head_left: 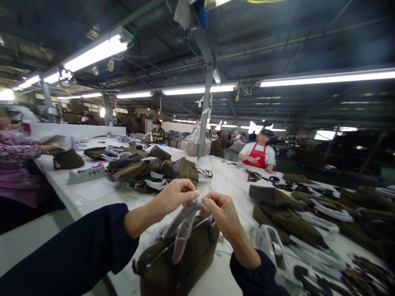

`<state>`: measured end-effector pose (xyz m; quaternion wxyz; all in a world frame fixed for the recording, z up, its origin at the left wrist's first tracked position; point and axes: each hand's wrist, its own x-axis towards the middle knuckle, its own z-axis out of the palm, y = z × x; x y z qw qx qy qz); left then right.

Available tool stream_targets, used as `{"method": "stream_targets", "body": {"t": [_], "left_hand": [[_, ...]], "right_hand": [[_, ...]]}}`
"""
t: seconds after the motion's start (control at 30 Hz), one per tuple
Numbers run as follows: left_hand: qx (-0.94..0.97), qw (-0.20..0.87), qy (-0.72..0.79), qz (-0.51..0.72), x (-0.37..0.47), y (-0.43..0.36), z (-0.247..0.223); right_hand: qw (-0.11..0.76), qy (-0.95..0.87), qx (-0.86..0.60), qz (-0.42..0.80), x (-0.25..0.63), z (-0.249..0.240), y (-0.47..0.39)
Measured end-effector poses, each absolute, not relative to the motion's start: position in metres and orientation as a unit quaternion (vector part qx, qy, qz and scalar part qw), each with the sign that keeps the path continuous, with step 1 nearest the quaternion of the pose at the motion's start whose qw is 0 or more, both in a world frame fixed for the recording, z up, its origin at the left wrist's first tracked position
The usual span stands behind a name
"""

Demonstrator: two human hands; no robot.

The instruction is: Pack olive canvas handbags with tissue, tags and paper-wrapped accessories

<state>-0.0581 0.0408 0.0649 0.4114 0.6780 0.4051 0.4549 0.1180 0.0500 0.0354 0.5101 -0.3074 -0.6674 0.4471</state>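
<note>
Under tube lights (95,53) in a large workroom, the left hand (174,197) and right hand (224,211) pinch wrapping on one olive bag's handle (184,235), the bag (194,259) lower centre on a white table (119,201), one red-aproned person (257,155) at right

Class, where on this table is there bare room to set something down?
White table shows between the left sleeve and olive bag pile; white sheeting between that pile and right-hand bags. Crowded: the right side, and front centre, around the nearest bag.
</note>
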Motion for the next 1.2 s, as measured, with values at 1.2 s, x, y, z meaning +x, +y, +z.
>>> {"method": "stream_targets", "body": {"t": [1.2], "left_hand": [[0.685,0.402,0.338,0.504,-0.059,0.025,0.103]], "right_hand": [[0.460,-0.774,-0.431,0.059,0.101,0.043,0.049]]}}
